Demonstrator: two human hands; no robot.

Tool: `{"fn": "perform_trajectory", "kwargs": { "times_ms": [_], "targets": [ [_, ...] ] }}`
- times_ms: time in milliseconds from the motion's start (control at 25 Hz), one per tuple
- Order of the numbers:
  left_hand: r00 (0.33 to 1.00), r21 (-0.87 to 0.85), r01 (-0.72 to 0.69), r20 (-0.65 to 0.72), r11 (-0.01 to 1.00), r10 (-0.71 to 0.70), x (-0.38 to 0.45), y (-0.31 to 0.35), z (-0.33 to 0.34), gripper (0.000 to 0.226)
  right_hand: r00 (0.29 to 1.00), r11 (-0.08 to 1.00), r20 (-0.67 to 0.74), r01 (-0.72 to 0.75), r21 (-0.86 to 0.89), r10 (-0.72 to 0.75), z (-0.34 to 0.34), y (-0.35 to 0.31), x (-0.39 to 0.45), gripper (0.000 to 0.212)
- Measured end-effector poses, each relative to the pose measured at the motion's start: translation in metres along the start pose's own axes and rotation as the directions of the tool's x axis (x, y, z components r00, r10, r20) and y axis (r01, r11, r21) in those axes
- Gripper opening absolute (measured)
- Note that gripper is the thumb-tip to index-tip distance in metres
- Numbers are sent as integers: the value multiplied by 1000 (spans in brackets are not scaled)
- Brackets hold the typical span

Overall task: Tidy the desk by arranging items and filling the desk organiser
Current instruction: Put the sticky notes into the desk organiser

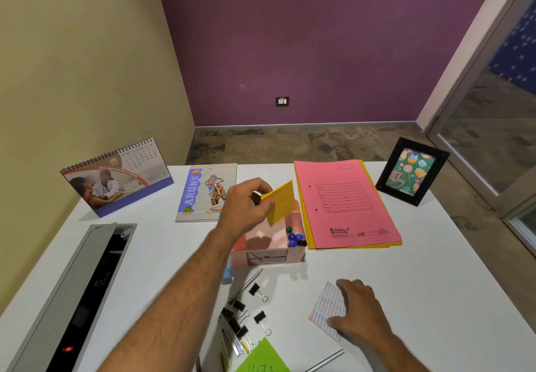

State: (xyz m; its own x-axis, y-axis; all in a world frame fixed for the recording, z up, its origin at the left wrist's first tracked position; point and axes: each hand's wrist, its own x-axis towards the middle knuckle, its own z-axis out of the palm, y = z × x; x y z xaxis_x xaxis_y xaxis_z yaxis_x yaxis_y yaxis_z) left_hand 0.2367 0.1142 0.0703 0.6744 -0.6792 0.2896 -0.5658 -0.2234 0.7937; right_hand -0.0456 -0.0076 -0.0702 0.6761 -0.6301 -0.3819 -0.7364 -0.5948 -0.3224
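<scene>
Two hands: left (246, 206) pinches yellow pad (280, 203) over organiser (266, 251) (pins inside), right (358, 309) flat on paper (326, 309).

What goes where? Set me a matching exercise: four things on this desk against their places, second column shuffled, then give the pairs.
Things:
1. yellow sticky pad
2. push pins
3. lined paper pad
4. binder clips

Places:
A. loose on the desk, in front of the pink organiser
B. under the right hand
C. pinched in the left hand, above the organiser
D. in the organiser's right compartment

Pairs: 1-C, 2-D, 3-B, 4-A
</scene>
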Motion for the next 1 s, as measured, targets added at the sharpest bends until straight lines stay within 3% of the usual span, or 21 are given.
{"fn": "perform_trajectory", "kwargs": {
  "times_ms": [120, 240, 520, 720, 1000],
  "targets": [
    [1000, 158, -17, -12, 987, 20, 10, -10, 7, 14, 999, 999, 8, -37, 25, 37, -2, -1, 4, 93],
    [1000, 167, 4, -26, 986, 1, 13, -17, 22, 21, 998, 996, 8, -70, 54, 69, -4, 0, 9, 78],
    [977, 217, 213, -25, 953, -213, 11, -19, 44, 27, 991, 944, -117, -28, 330, 70, -4, -1, 8, 28],
    [965, 160, 262, -12, 952, -263, 19, -20, 44, 24, 969, 870, -235, 46, 490, 81, -20, -3, 15, 32],
    [951, 331, 194, 168, 923, -260, 7, -33, 53, 29, 956, 827, -292, 165, 538, -1, -39, -20, 15, 26]
  ]
}}
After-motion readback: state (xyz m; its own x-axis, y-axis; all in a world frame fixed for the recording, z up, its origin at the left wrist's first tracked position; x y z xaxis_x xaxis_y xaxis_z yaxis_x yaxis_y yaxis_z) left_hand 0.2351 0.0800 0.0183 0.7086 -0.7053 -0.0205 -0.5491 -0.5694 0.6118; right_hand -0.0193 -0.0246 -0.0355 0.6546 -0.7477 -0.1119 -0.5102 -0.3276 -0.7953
